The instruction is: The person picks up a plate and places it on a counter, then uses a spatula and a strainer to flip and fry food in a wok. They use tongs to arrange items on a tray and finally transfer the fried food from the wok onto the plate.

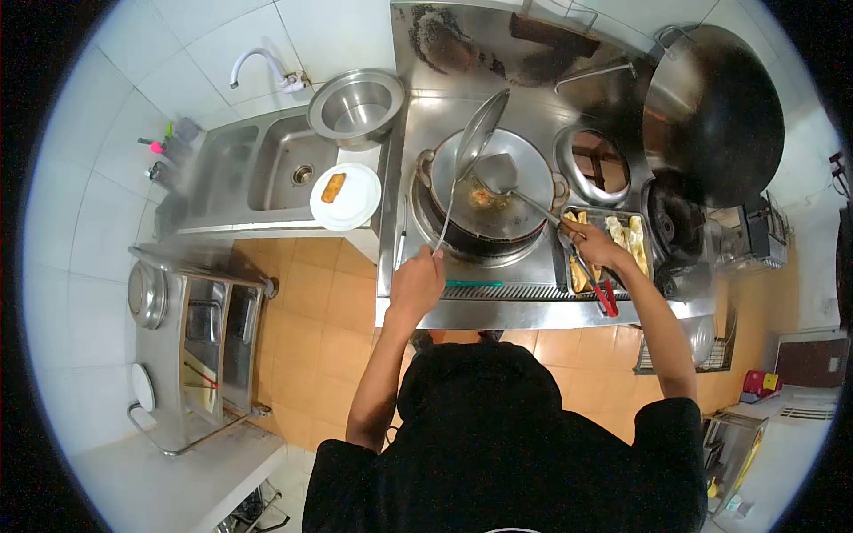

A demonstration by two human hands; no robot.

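Note:
My left hand (419,280) is closed round the handle of a skimmer (481,129), whose round head hangs over the left part of a wok (526,147). With my right hand (593,245) I grip the long handle of a spatula (498,172); its blade is inside the wok. Beneath the blade, browned food (485,197) lies at the wok's bottom. Close to my right hand is a metal tray (649,238) of pale and golden pieces, with red-handled tongs (607,298) across it. One fried piece (333,187) rests on a white plate (358,211) left of the stove.
A steel pot (355,107) stands beside the sink (290,169). A large dark wok (716,115) leans at the back right. Right of the tray is another burner (666,222). A green stick-like object (474,283) lies along the stove's front. A metal cart (203,346) is at the left.

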